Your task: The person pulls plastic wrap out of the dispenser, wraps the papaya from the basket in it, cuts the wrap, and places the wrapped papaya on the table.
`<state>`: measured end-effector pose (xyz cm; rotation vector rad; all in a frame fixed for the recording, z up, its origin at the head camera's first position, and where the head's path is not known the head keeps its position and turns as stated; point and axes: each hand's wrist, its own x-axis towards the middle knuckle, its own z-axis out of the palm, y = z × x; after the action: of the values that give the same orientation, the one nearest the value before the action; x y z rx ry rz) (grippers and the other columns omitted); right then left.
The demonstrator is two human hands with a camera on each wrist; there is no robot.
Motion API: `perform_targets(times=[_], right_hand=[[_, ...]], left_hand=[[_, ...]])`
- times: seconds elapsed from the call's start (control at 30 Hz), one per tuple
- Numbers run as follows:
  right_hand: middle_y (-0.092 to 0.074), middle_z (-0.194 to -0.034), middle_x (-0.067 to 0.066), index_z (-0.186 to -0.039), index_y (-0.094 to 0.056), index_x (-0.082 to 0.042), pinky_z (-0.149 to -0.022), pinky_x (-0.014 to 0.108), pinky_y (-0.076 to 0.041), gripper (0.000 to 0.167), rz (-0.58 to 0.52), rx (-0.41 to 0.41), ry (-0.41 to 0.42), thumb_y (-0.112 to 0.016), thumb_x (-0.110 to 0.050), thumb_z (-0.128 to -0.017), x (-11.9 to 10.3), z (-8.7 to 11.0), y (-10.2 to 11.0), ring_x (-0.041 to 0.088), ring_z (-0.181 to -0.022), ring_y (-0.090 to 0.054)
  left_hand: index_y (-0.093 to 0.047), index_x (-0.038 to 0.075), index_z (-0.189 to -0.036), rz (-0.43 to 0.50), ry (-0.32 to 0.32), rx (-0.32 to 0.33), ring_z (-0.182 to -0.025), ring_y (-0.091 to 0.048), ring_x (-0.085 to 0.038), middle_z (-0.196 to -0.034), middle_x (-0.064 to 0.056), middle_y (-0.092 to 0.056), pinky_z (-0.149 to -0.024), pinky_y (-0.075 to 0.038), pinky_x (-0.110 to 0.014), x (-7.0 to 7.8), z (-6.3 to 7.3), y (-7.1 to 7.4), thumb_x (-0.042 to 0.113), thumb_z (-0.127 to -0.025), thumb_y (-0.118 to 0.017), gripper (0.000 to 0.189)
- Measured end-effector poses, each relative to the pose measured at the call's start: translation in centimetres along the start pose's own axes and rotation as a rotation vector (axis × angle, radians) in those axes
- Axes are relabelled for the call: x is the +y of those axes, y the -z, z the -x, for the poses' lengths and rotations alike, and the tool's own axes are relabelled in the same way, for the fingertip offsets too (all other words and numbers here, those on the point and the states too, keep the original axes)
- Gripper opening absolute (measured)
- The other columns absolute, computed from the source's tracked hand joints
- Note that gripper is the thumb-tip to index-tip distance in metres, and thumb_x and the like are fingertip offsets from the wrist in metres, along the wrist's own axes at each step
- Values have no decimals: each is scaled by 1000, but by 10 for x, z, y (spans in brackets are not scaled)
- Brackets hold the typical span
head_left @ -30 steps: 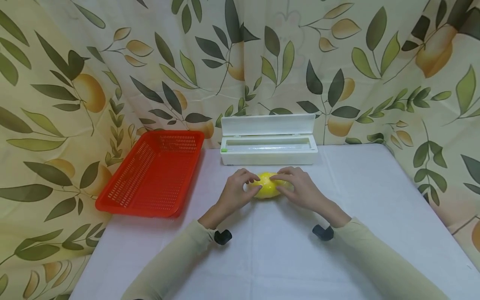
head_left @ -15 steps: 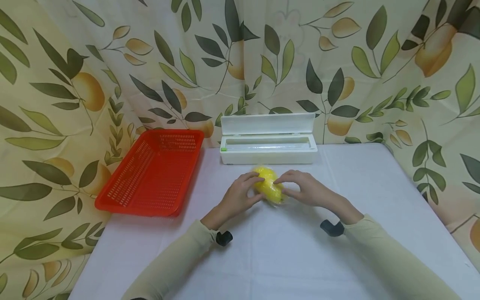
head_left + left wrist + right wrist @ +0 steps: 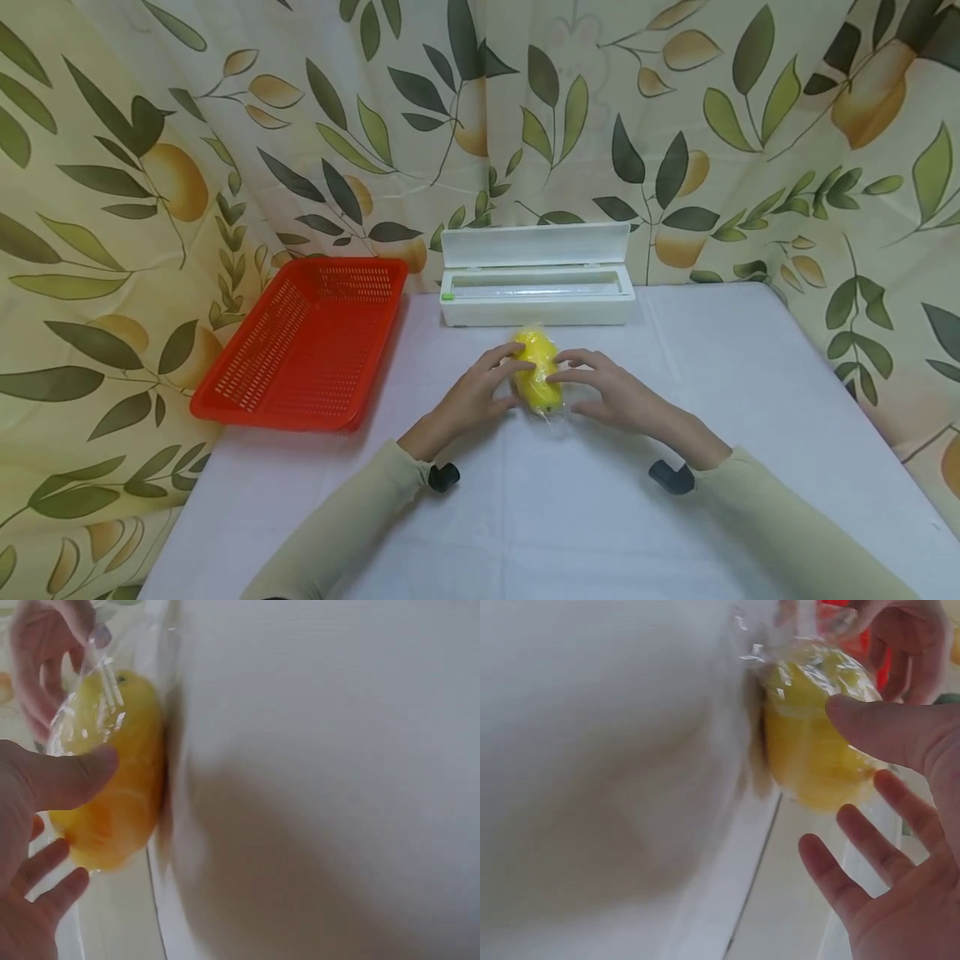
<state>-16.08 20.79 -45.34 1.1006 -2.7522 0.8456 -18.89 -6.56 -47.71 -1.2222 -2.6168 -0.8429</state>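
A yellow fruit wrapped in clear plastic film lies on the white table, its long side pointing toward me. A dark spot shows at its near end, and loose film sticks out there. My left hand is at its left side, fingertips reaching over the fruit. In the left wrist view the thumb overlaps the wrapped fruit while the other fingers are spread. On the other side, my right hand has its fingertips at the fruit's edge. Its fingers are spread apart in the right wrist view.
Behind the fruit stands a white cling film box with its lid raised and a roll inside. A red plastic basket with slotted sides sits at the left. A leaf-patterned curtain hangs around the table.
The wrapped fruit has turned from lying crosswise, through a slant, to pointing lengthwise toward me. My right hand has moved slightly right and nearer to me; the left stays close by.
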Motion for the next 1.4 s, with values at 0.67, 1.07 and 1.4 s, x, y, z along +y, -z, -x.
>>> perform_targets(times=[0.67, 1.07, 1.4], right_hand=[[-49, -149, 16, -125, -67, -19, -99, 56, -52, 54, 22, 52, 20, -88, -2, -77, -2, 2, -16, 42, -133, -49], [-43, -149, 18, -114, -71, -16, -95, 47, -55, 50, -1, 169, 24, -96, -20, -71, -7, -2, -29, 39, -127, -51], [-54, -135, 17, -94, -75, -16, -89, 53, -54, 26, 4, 289, 51, -92, -10, -75, -5, -9, -37, 37, -116, -55]], left_hand=[[-67, 18, -117, -72, 3, 7, -145, -41, -31, -156, -13, -43, -110, -45, -38, 9, 0, -6, 12, -84, -86, 39], [-72, 14, -90, 55, -40, 168, -132, -56, -32, -141, -17, -60, -110, -46, -43, 9, -5, -5, 11, -85, -85, 14], [-75, 12, -90, 82, -24, 148, -133, -56, -30, -141, -15, -61, -110, -45, -41, 11, -4, -5, 13, -88, -83, 8]])
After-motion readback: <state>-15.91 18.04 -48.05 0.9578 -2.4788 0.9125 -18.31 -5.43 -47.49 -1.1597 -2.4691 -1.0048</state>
